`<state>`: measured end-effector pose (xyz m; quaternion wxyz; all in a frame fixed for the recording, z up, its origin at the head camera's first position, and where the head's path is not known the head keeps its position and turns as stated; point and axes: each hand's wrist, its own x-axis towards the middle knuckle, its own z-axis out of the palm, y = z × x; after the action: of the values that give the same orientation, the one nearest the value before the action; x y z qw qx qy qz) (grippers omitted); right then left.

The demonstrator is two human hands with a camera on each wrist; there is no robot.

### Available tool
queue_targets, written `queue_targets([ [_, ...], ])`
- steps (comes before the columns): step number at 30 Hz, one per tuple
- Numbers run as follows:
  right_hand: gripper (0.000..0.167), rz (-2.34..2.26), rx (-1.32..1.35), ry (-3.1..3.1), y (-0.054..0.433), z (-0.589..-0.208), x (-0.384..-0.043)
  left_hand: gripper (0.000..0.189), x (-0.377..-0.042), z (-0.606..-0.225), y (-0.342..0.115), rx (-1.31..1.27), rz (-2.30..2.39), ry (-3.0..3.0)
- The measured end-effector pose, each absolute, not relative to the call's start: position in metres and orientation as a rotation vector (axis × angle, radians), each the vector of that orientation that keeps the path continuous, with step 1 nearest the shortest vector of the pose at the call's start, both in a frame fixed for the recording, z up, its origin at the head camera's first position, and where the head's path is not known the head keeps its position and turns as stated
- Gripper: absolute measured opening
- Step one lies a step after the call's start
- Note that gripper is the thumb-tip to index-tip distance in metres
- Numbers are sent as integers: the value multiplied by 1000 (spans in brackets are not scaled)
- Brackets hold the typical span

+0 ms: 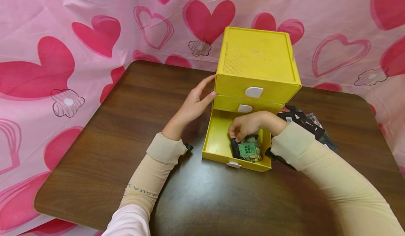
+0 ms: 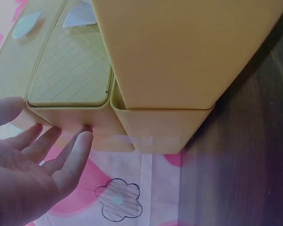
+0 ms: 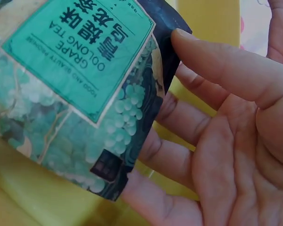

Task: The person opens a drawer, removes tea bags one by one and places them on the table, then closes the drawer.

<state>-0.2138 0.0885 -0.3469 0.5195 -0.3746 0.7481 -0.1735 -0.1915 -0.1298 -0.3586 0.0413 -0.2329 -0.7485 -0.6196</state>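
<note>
A yellow three-drawer storage box (image 1: pixel 259 53) stands on the table with its bottom drawer (image 1: pixel 217 132) pulled out. My right hand (image 1: pixel 248 123) reaches into that drawer and pinches the dark edge of a grape oolong tea packet (image 1: pixel 248 149). In the right wrist view the thumb (image 3: pixel 212 59) lies on the packet's front, with the fingers behind it. The packet's green label faces the camera. My left hand (image 1: pixel 193 106) rests against the box's left side, its fingers fairly straight; the left wrist view shows the fingertips (image 2: pixel 85 141) at the side wall.
Several dark packets (image 1: pixel 303 123) lie in a pile on the table to the right of the box. Brown wooden table (image 1: pixel 126 123) surrounds the box. A pink heart-printed cloth (image 1: pixel 95 11) hangs behind it. White tabs (image 1: pixel 254 92) mark the drawer fronts.
</note>
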Motion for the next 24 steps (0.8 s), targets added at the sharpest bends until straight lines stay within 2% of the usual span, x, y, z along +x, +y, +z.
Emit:
queue_targets([
  [8,10,-443,-914,1794,89,-342,-214,53,-191,-358,-130,-710,-1890,-2301],
  [24,10,-536,-1118,1961,88,-316,-203,54,-191,-357,-130,-718,-1922,-2294],
])
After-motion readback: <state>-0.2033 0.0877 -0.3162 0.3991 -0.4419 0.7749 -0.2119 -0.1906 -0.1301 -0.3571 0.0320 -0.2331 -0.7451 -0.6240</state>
